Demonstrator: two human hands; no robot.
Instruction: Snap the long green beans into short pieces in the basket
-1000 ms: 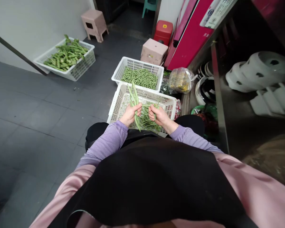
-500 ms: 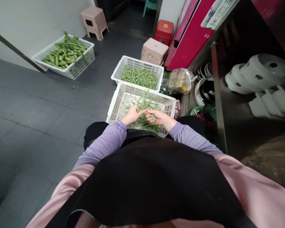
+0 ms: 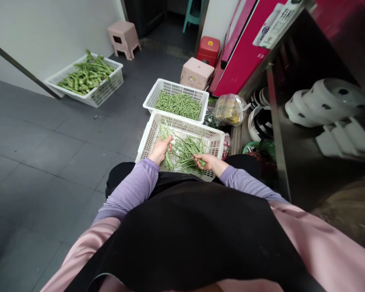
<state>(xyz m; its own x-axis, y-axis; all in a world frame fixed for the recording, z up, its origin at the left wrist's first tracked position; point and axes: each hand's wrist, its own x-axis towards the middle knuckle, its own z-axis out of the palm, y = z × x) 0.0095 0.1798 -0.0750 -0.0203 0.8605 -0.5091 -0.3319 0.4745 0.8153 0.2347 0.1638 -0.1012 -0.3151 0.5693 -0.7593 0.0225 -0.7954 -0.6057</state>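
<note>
My left hand [image 3: 161, 149] is closed round a small bunch of long green beans [image 3: 165, 130] at the left side of the near white basket [image 3: 143, 140]. Over the right part of that basket, my right hand [image 3: 207, 161] has its fingers closed at the loose pile of green beans [image 3: 188, 150], with bean ends showing at the fingertips. Small green bits lie on the basket's slotted floor. Just beyond stands a second white basket [image 3: 153, 94] holding many short bean pieces [image 3: 178, 106].
A white basket [image 3: 101, 95] of chunky green vegetables [image 3: 86, 75] sits by the left wall. Behind are pink stools [image 3: 197, 72], [image 3: 124, 36] and a red stool [image 3: 208, 50]. A tied plastic bag [image 3: 230, 109] and a metal shelf [image 3: 278, 134] with white dishes are on the right.
My hands were together over the near basket, both at the beans. They have moved apart, the left one leftward with a bunch, the right one down to the pile.
</note>
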